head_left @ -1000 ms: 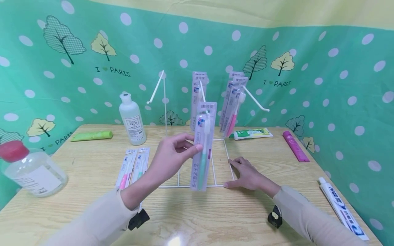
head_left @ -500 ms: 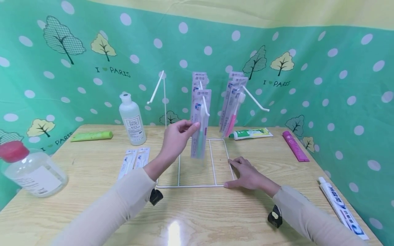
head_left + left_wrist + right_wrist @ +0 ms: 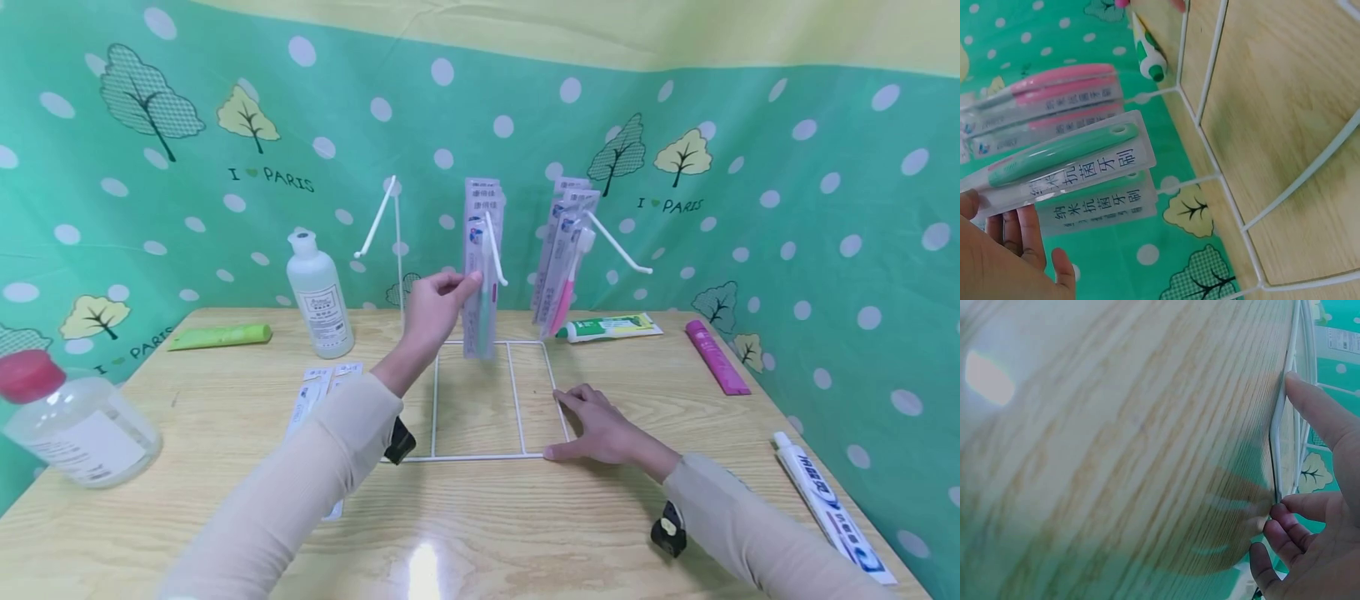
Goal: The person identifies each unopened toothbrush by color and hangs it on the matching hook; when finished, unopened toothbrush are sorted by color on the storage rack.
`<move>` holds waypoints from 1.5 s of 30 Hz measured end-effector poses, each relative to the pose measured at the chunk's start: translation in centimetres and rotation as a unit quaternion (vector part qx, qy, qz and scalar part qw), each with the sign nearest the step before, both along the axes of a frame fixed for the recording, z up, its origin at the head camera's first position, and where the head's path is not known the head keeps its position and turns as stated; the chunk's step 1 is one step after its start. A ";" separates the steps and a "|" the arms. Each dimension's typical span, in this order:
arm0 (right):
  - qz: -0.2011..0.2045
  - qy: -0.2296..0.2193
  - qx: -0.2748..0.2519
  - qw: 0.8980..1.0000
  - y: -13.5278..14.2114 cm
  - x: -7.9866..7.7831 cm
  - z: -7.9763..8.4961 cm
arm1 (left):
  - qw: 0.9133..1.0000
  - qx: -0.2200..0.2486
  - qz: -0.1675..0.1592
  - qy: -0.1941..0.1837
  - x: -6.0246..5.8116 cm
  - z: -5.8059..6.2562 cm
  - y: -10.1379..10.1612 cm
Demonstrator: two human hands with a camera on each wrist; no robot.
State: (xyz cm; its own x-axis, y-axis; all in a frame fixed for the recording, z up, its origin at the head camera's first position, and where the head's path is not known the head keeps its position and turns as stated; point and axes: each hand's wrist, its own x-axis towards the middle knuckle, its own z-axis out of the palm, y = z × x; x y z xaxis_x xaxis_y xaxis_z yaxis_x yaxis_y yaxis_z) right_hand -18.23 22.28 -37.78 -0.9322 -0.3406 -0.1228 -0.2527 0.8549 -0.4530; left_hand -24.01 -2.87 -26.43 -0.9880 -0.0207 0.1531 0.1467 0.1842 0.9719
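Note:
My left hand [image 3: 431, 315] pinches a packaged toothbrush [image 3: 480, 332] by its left edge, thumb in front. In the left wrist view the pack shows a green handle [image 3: 1066, 155]. It hangs upright at the middle hook [image 3: 495, 250] of a white wire rack [image 3: 480, 457], in front of similar packs. Pink-handled toothbrush packs [image 3: 564, 283] hang on the right hook [image 3: 618, 243]. The left hook [image 3: 377, 218] bears nothing. My right hand [image 3: 600, 429] holds the rack's base at its front right corner, thumb on the front wire [image 3: 1277, 450] in the right wrist view.
Toothbrush packs [image 3: 311, 390] lie on the table left of the rack. A white bottle [image 3: 321, 296] and a red-capped bottle [image 3: 82, 425] stand farther left. Around the edges lie a green tube [image 3: 221, 336], a green-and-white tube [image 3: 611, 327], a magenta tube [image 3: 716, 358] and a white toothpaste tube [image 3: 832, 508].
My left hand has carried the green toothbrush pack up and away from me, from in front of the middle hook back along it to the other packs. My right hand stays put.

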 end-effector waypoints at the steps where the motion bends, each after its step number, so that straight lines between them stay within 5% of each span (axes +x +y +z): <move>1: 0.001 0.000 -0.001 1.000 0.0 0.0 0.0 | 1.000 -0.001 0.000 -0.001 -0.1 0.0 0.0; 16: -0.001 -0.004 0.000 1.000 0.0 0.0 0.0 | 1.000 -0.011 -0.011 -0.009 -1.9 0.0 -0.5; 25: 0.003 -0.001 -0.003 1.000 0.0 0.0 -0.2 | 0.997 -0.066 0.019 0.023 -1.7 -1.9 -1.6; 32: -0.001 -0.002 -0.005 1.000 0.1 0.0 -0.2 | 0.992 -0.120 0.009 0.048 -0.1 -2.9 -4.7; 45: -0.003 -0.012 -0.004 1.000 0.0 -0.1 0.0 | 0.980 -0.201 -0.011 -0.001 5.1 -4.7 -13.5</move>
